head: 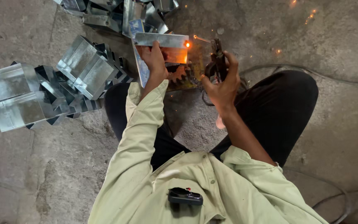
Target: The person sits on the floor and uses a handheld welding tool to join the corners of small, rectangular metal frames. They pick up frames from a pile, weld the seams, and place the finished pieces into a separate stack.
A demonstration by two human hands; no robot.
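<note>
My left hand (pixel 155 59) grips a folded sheet-metal piece (pixel 162 40), holding it upright on the concrete floor between my knees. My right hand (pixel 221 81) is closed around a welding electrode holder (pixel 217 58). Its thin rod (pixel 201 39) reaches left to the piece's right corner, where a bright orange arc (pixel 187 44) glows and lights the metal face. A gear-shaped metal part (pixel 182 78) lies flat on the floor beneath the piece.
Several shiny sheet-metal box sections (pixel 42 89) are heaped at the left, and more (pixel 117 14) lie at the top. Sparks (pixel 310 16) scatter at the upper right. A cable (pixel 336 195) loops across the floor at the right. My legs in black trousers (pixel 278 112) are spread wide.
</note>
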